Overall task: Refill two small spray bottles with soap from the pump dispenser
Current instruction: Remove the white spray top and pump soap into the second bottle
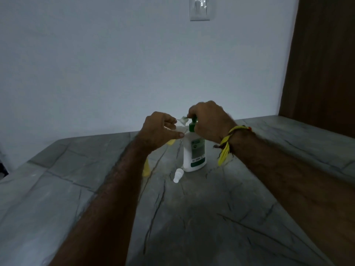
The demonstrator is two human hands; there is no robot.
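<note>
Your pump dispenser (194,150) carries the only print in sight: a green-and-white label facing you, its lines too small and dim to read. No brand, number or word can be made out there or anywhere else.

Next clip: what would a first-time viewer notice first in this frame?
Two hands meet at centre over a white pump dispenser with a green label on the grey marbled countertop. The right hand presses its green pump; the left hand holds a small clear spray bottle at the nozzle. A small white cap lies just in front.
</note>
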